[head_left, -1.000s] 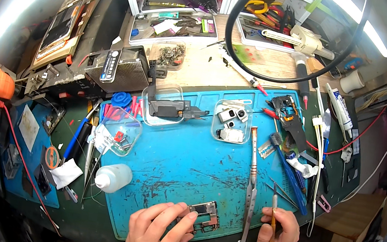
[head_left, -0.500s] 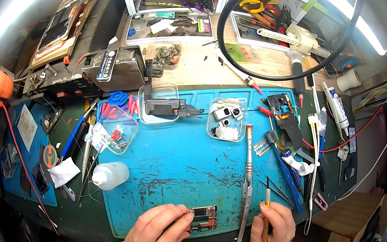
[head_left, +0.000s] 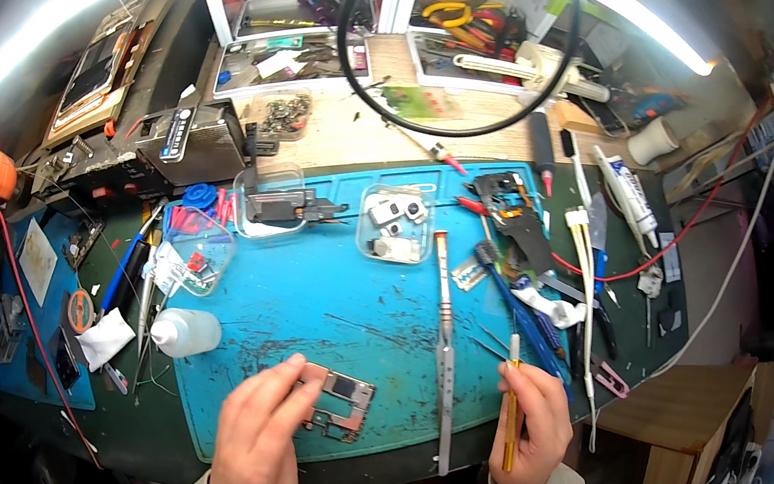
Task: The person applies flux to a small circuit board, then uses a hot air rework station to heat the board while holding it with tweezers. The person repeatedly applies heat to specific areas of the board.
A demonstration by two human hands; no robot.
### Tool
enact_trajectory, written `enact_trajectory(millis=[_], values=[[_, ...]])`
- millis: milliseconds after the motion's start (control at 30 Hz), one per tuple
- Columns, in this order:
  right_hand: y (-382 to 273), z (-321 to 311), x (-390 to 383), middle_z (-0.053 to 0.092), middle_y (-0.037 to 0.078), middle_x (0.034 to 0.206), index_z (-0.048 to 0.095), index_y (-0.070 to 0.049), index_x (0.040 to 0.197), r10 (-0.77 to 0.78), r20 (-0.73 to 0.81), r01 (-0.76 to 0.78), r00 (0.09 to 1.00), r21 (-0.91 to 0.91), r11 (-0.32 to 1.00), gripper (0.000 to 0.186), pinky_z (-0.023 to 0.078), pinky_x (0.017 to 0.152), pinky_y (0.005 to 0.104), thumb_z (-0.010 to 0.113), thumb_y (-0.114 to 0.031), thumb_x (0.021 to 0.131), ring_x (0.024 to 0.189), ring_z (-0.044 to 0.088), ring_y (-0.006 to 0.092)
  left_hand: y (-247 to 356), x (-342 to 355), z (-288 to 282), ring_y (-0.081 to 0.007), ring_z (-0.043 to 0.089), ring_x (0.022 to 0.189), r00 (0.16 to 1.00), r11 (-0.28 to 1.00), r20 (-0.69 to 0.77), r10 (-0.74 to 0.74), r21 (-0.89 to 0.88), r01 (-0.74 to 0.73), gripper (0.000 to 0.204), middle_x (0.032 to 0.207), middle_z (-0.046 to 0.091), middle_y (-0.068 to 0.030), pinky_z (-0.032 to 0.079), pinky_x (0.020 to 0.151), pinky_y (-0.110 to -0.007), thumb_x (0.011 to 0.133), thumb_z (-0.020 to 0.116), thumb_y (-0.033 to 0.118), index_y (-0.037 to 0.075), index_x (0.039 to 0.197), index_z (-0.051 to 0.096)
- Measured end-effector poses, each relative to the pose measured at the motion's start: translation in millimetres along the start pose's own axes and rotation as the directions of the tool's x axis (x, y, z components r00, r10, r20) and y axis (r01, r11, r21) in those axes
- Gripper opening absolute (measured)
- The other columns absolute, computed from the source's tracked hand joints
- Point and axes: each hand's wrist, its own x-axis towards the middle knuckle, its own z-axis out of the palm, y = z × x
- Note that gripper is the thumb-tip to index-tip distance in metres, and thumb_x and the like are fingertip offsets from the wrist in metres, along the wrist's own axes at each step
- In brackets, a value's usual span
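My left hand (head_left: 260, 435) grips a phone circuit board (head_left: 345, 390) by its left edge, fingertips at the board's copper-coloured side. The board lies low over the blue mat, close to the front edge. In my right hand (head_left: 534, 433) is a slim gold-handled tool (head_left: 509, 432), held upright like a pen with its silver end pointing up and its fine tip hard to make out. Between the two hands, long metal tweezers (head_left: 443, 373) rest on the mat.
On the blue mat (head_left: 297, 299) stand a white squeeze bottle (head_left: 186, 333) and clear boxes of small parts (head_left: 395, 228). A blue brush (head_left: 519, 304) and other tools crowd the right. A black cable loop (head_left: 445, 134) hangs above the back, before the drawers (head_left: 301, 46).
The whole view has shifted, with the scene sliding left. My left hand has drawn back along the board, so more of it shows. The right hand keeps its hold on the gold-handled tool.
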Motion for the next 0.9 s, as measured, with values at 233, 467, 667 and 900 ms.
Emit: enact_trajectory(millis=[233, 467, 667, 900], values=[[15, -25, 21, 0.068, 0.01, 0.108, 0.077, -0.004, 0.116, -0.194, 0.151, 0.227, 0.969, -0.246, 0.942, 0.04, 0.052, 0.08, 0.0398, 0.07, 0.006, 0.078, 0.095, 0.064, 0.0303, 25, 6, 14, -0.0362, 0.053, 0.122, 0.998, 0.976, 0.025, -0.062, 0.21, 0.056, 0.097, 0.143, 0.055, -0.0187, 0.042, 0.103, -0.047, 0.067, 0.094, 0.02, -0.004, 0.15, 0.048], [10, -24, 21, 0.069, 0.009, 0.113, 0.076, -0.006, 0.118, -0.261, 0.17, 0.298, 0.95, -0.252, 0.921, 0.039, 0.05, 0.078, 0.0394, 0.075, 0.001, 0.08, 0.094, 0.065, 0.0278, 1, 4, -1, -0.0386, 0.055, 0.132, 0.991, 0.991, 0.102, 0.091, 0.085, -0.1, 0.08, 0.146, 0.058, -0.0171, 0.044, 0.109, -0.048, 0.071, 0.081, -0.001, 0.002, 0.146, 0.054], [-25, -8, 18, 0.065, 0.01, 0.112, 0.067, -0.006, 0.135, -0.2, 0.306, 0.22, 0.931, -0.031, 0.975, 0.054, 0.053, 0.07, 0.0353, 0.082, -0.012, 0.083, 0.083, 0.065, 0.0234, -6, -1, -9, -0.041, 0.052, 0.137, 0.987, 0.995, 0.127, 0.096, 0.014, -0.099, 0.077, 0.148, 0.058, -0.0176, 0.043, 0.114, -0.051, 0.074, 0.085, 0.005, 0.001, 0.145, 0.056], [-42, -2, 23, 0.059, 0.009, 0.113, 0.073, -0.007, 0.128, -0.067, 0.4, 0.153, 0.914, -0.188, 0.97, 0.055, 0.054, 0.068, 0.0314, 0.074, 0.003, 0.074, 0.076, 0.062, 0.0194, -13, -3, -3, -0.0399, 0.054, 0.135, 0.987, 0.992, 0.111, 0.113, 0.043, -0.118, 0.065, 0.147, 0.06, -0.0164, 0.045, 0.111, -0.05, 0.073, 0.086, 0.007, 0.003, 0.134, 0.065]])
